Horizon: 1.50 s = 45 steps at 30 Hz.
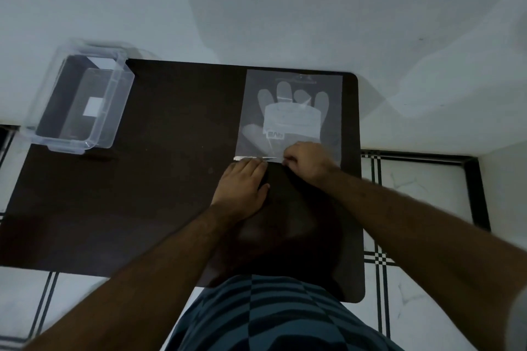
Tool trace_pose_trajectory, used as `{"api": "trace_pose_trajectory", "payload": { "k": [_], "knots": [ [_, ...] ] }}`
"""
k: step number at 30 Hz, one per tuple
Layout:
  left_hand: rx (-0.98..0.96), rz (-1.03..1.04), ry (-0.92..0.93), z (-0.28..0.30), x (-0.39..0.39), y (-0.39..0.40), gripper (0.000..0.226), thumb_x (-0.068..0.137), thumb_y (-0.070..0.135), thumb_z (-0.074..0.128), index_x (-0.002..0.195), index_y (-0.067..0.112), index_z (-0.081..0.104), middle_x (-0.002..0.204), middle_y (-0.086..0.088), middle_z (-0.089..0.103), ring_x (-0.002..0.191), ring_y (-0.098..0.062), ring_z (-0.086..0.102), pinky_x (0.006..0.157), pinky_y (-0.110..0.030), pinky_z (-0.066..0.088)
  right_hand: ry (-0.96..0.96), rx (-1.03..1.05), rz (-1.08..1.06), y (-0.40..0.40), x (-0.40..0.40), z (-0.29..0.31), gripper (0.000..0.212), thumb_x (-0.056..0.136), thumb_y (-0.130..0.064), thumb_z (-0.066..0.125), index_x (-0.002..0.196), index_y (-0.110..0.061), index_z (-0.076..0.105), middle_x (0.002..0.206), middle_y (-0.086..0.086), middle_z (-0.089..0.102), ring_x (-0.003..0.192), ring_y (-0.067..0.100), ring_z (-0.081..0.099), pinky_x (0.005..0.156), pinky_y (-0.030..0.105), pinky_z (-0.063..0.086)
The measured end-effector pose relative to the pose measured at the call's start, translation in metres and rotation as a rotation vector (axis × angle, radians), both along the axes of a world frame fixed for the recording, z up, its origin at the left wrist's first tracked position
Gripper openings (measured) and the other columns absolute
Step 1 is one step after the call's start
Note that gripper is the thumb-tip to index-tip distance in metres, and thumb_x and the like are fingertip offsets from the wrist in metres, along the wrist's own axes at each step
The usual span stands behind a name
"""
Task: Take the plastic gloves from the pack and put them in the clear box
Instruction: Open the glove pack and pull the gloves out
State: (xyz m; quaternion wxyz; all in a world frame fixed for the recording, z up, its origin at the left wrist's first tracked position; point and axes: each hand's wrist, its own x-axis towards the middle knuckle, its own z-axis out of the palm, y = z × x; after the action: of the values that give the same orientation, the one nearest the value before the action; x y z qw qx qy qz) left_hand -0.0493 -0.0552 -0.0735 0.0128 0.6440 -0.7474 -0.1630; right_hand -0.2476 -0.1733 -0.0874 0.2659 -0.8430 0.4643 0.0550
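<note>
Table (142, 194): pack (291, 114) edge prob. pinched, both hands.

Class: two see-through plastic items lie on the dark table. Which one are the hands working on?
The flat glove pack at the table's far right; both hands meet at its near edge. The clear box sits untouched at the far left.

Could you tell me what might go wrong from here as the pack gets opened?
Both hands, left hand and right hand, work the near edge of the glove pack, so a sharp pull could tear the thin film unevenly. The pack lies flat and light on the dark table near its right edge, so it might slide off. The clear box sits at the far left corner, partly overhanging, so a careless drop-in could nudge it.
</note>
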Motion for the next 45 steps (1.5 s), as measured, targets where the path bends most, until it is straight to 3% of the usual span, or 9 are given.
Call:
{"api": "trace_pose_trajectory", "payload": {
  "k": [3, 7, 11, 21, 25, 29, 33, 38, 45],
  "knots": [
    [0.009, -0.074, -0.027, -0.005, -0.003, -0.002, 0.065, 0.102, 0.043, 0.057, 0.16, 0.015, 0.046, 0.165, -0.009, 0.046, 0.154, -0.027, 0.039, 0.128, -0.044, 0.024, -0.069, 0.136, -0.091, -0.008, 0.0, 0.001, 0.016, 0.103, -0.03, 0.065, 0.111, -0.025, 0.078, 0.109, -0.004, 0.075, 0.102, 0.014, 0.066, 0.097, 0.037, 0.054],
    [0.039, -0.138, -0.077, -0.012, -0.008, -0.003, 0.077, 0.106, 0.049, 0.046, 0.17, 0.017, 0.018, 0.178, -0.005, 0.018, 0.165, -0.021, 0.011, 0.133, -0.043, 0.0, -0.135, 0.221, -0.176, -0.015, -0.001, 0.002, 0.012, 0.1, -0.027, 0.07, 0.108, -0.022, 0.078, 0.104, -0.005, 0.075, 0.097, 0.012, 0.068, 0.09, 0.033, 0.055],
    [0.087, -0.128, -0.105, -0.014, -0.014, -0.006, 0.081, 0.107, 0.052, 0.042, 0.171, 0.018, 0.006, 0.179, -0.004, 0.003, 0.165, -0.02, -0.003, 0.133, -0.045, -0.006, -0.205, 0.298, -0.249, -0.016, -0.001, 0.002, 0.009, 0.094, -0.025, 0.079, 0.103, -0.023, 0.077, 0.098, -0.007, 0.074, 0.092, 0.007, 0.068, 0.086, 0.03, 0.055],
    [0.085, -0.116, -0.13, -0.023, -0.015, -0.011, 0.081, 0.106, 0.05, 0.045, 0.171, 0.016, 0.01, 0.178, -0.007, 0.014, 0.165, -0.023, 0.009, 0.134, -0.049, 0.003, -0.318, 0.434, -0.395, -0.025, -0.002, -0.005, 0.008, 0.091, -0.027, 0.083, 0.097, -0.022, 0.081, 0.099, -0.005, 0.079, 0.098, 0.013, 0.072, 0.094, 0.039, 0.06],
    [0.04, -0.103, -0.113, -0.026, -0.016, -0.006, 0.078, 0.104, 0.048, 0.05, 0.169, 0.015, 0.022, 0.17, -0.009, 0.037, 0.158, -0.027, 0.03, 0.132, -0.048, 0.015, -0.371, 0.461, -0.486, -0.028, -0.001, -0.003, 0.008, 0.092, -0.025, 0.083, 0.095, -0.017, 0.08, 0.096, -0.002, 0.078, 0.094, 0.015, 0.073, 0.084, 0.034, 0.06],
    [0.008, -0.079, -0.102, -0.034, -0.017, -0.004, 0.068, 0.107, 0.046, 0.045, 0.165, 0.012, 0.035, 0.153, -0.008, 0.056, 0.144, -0.026, 0.049, 0.127, -0.048, 0.028, -0.411, 0.362, -0.494, -0.031, 0.0, 0.002, 0.011, 0.092, -0.023, 0.083, 0.097, -0.014, 0.078, 0.093, -0.001, 0.077, 0.088, 0.013, 0.073, 0.079, 0.029, 0.062],
    [-0.019, 0.02, -0.058, -0.031, -0.023, -0.016, 0.051, 0.11, 0.031, 0.043, 0.158, 0.014, 0.048, 0.144, -0.008, 0.066, 0.13, -0.027, 0.062, 0.114, -0.045, 0.04, -0.439, 0.305, -0.464, -0.033, 0.001, 0.004, 0.008, 0.092, -0.019, 0.083, 0.095, -0.014, 0.078, 0.091, -0.002, 0.077, 0.087, 0.013, 0.074, 0.08, 0.029, 0.062],
    [0.063, 0.061, -0.088, -0.01, -0.031, -0.054, 0.041, 0.106, 0.017, 0.051, 0.147, 0.014, 0.055, 0.139, -0.011, 0.063, 0.106, -0.034, 0.07, 0.081, -0.046, 0.057, -0.425, 0.206, -0.416, -0.039, 0.0, 0.004, 0.008, 0.092, -0.022, 0.083, 0.095, -0.016, 0.078, 0.09, -0.006, 0.077, 0.085, 0.008, 0.072, 0.078, 0.025, 0.06],
    [0.133, -0.03, -0.128, -0.003, -0.033, -0.085, 0.014, 0.103, 0.018, 0.06, 0.116, 0.017, 0.066, 0.119, -0.009, 0.071, 0.102, -0.029, 0.071, 0.085, -0.047, 0.063, -0.39, 0.132, -0.424, -0.051, 0.0, 0.004, 0.008, 0.092, -0.023, 0.082, 0.094, -0.016, 0.078, 0.09, -0.008, 0.074, 0.084, 0.005, 0.07, 0.076, 0.022, 0.058]
  ]
}}
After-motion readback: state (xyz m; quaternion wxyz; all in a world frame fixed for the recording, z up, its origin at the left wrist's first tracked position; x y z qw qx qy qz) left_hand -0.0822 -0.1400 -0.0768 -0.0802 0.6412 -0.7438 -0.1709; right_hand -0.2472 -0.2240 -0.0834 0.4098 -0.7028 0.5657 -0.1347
